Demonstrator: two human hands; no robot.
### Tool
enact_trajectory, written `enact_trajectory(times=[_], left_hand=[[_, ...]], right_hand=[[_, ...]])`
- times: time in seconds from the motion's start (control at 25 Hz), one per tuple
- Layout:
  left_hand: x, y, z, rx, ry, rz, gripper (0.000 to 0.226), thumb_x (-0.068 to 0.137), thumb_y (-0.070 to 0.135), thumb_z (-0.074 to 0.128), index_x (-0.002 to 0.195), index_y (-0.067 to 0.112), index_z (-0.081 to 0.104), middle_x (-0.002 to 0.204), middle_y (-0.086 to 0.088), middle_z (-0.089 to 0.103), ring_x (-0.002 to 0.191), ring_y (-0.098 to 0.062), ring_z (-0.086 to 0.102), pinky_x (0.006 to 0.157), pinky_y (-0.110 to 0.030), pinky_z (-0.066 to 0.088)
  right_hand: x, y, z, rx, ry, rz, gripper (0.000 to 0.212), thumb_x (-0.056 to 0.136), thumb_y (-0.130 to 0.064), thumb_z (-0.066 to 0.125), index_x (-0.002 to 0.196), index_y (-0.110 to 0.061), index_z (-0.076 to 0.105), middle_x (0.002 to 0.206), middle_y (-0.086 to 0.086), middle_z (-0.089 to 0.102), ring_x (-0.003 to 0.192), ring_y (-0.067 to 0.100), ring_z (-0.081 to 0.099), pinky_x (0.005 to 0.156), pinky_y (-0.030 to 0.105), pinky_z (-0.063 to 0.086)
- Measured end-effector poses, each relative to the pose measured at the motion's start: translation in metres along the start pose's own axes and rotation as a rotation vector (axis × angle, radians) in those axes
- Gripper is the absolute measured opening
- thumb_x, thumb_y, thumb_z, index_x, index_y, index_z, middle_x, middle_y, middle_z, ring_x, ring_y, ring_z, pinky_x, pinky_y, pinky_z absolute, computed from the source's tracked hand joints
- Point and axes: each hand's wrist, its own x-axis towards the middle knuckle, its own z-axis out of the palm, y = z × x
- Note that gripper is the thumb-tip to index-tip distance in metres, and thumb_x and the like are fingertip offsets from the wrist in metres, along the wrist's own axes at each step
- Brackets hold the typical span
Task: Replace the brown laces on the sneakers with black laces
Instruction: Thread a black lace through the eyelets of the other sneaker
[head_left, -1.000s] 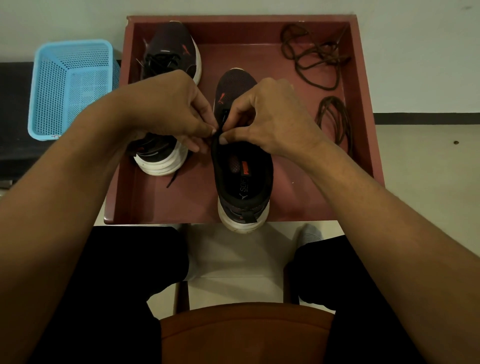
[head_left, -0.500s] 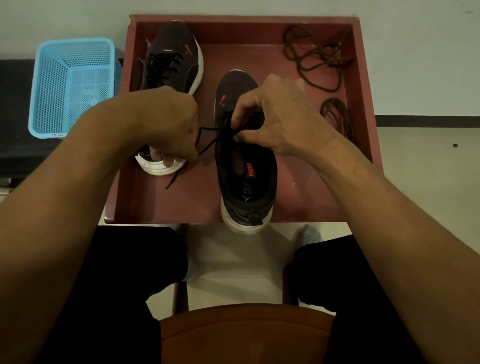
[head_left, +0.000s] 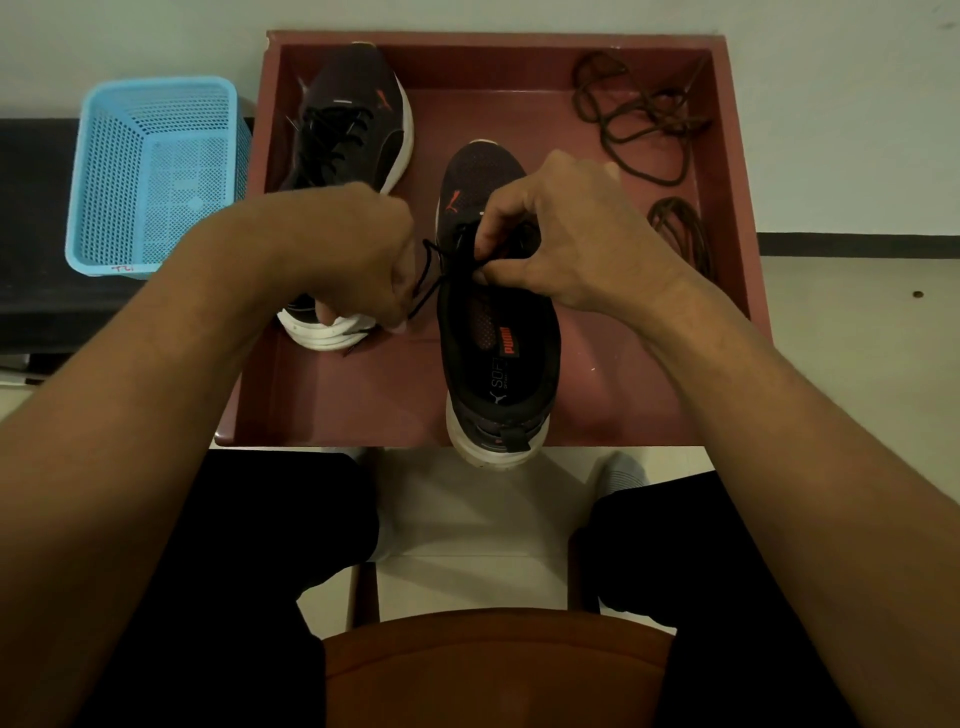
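- Left hand: a second ago it is knuckle to knuckle with the right hand over the top eyelets. Half a second ago it has pulled off to the left. Now it sits a little further out, beside the shoe's collar and in front of the far sneaker's heel.
- Left fingers are curled closed around the black lace. Two thin strands run from that fist back to the shoe, drawn out but not fully taut.
- Right hand barely shifts. Its fingers are bent in a pinch on the lace at the top of the tongue, holding the crossing in place.
- Near sneaker stands on the red-brown table, toe away from the person, with its heel overhanging the near edge. It has not moved.
- Far sneaker is at the back left and already carries black lacing.
- Brown laces lie loose at the back right of the table, well apart from both shoes. A second bundle is near the right rim.
- Blue basket is off the left side and unchanged.
- Reading: slack is being drawn through an upper eyelet or a first knot. The brown laces are out, one shoe looks finished, and this one is near its end.
- Watch: the right-hand pinch must hold, or the pull loosens the rows below.
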Motion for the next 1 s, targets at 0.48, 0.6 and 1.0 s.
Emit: enact_trajectory(times=[0.48,0.6,1.0], left_hand=[[0.0,0.003,-0.004,-0.125,0.247,0.131,0.014,0.087,0.02,0.076,0.08,0.031,0.074,0.064,0.015,0.071,0.054,-0.006,0.07,0.064,-0.016,0.046],[0.001,-0.001,0.002,-0.054,-0.064,0.01,0.011,0.088,0.028,0.08,0.078,0.032,0.078,0.072,0.01,0.077,0.061,-0.012,0.075,0.073,-0.029,0.058],[-0.003,0.003,-0.006,-0.144,0.289,0.191,0.015,0.091,0.018,0.074,0.087,0.032,0.071,0.064,0.012,0.07,0.062,-0.003,0.068,0.065,-0.014,0.041]], right_hand=[[-0.001,0.003,-0.002,-0.006,0.023,-0.006,0.018,0.082,-0.043,0.086,0.097,-0.036,0.078,0.091,-0.021,0.068,0.114,0.011,0.061,0.105,0.047,0.034],[-0.002,0.001,-0.003,0.003,0.017,-0.007,0.018,0.081,-0.045,0.086,0.094,-0.037,0.078,0.091,-0.021,0.07,0.111,0.011,0.061,0.106,0.051,0.039],[0.0,0.002,-0.002,0.019,0.005,-0.03,0.02,0.08,-0.045,0.086,0.096,-0.035,0.079,0.087,-0.023,0.068,0.104,0.01,0.064,0.1,0.057,0.05]])
